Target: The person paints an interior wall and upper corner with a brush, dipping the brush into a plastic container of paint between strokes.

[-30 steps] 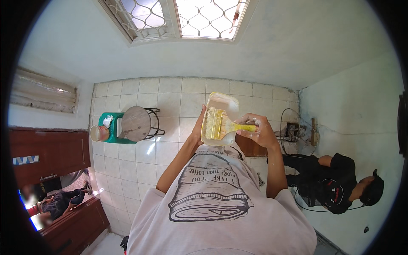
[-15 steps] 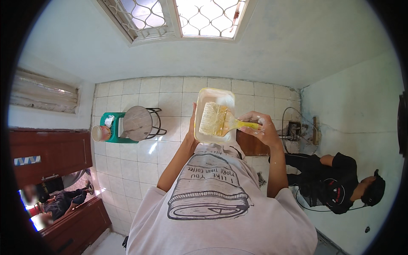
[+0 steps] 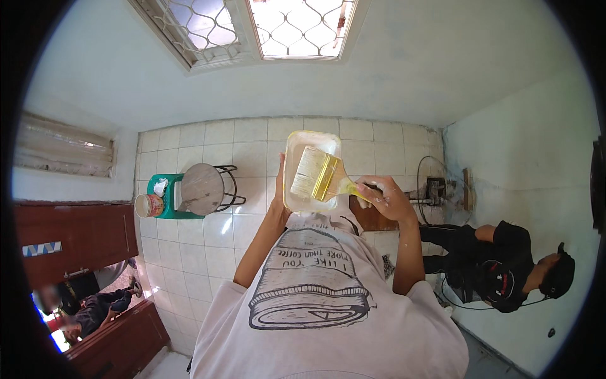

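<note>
Left hand (image 3: 278, 189): grip closed under a translucent rectangular plastic tray (image 3: 310, 170), held at chest height above the white tiled floor (image 3: 208, 246). Right hand (image 3: 386, 199): grip wrapped on a flat yellow-handled paintbrush (image 3: 322, 175), bristles inside the tray. Step, judged: loading the brush. Next calls for lifting it without drips.

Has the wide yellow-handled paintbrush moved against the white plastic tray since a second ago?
Yes. The wide yellow-handled paintbrush now lies further into the white plastic tray, its bristles towards the tray's upper left.
</note>
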Available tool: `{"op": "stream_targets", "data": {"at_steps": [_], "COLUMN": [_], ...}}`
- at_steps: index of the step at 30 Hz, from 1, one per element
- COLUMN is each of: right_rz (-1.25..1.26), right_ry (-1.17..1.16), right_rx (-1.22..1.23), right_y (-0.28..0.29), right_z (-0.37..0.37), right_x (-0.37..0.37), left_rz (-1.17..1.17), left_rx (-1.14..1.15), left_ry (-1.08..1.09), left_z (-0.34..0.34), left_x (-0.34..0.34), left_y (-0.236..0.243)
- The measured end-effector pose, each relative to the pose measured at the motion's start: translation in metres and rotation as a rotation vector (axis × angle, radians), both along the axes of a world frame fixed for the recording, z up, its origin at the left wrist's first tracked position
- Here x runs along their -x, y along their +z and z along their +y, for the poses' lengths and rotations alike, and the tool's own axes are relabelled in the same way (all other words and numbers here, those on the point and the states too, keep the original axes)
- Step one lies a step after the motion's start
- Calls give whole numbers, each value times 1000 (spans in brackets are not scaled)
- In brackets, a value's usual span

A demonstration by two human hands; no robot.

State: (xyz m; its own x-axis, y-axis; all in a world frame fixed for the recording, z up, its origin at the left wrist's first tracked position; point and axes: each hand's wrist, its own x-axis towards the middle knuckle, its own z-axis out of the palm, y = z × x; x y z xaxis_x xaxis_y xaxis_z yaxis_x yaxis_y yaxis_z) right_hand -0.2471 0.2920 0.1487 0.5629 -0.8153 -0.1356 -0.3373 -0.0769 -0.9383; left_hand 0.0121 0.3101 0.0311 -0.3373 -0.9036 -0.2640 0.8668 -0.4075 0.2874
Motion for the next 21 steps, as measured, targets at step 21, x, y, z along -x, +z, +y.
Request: {"op": "stream_targets", "data": {"at_steps": [21], "right_rz": [127], "right_ry": [58], "right_rx": [197], "right_y": [3], "right_z": [-10], "right_x": [-4], "left_rz": [-216], "left_rx": [-78], "left_ry": [-100], "left_z": [6], "left_x": [29], "left_y": [2]}}
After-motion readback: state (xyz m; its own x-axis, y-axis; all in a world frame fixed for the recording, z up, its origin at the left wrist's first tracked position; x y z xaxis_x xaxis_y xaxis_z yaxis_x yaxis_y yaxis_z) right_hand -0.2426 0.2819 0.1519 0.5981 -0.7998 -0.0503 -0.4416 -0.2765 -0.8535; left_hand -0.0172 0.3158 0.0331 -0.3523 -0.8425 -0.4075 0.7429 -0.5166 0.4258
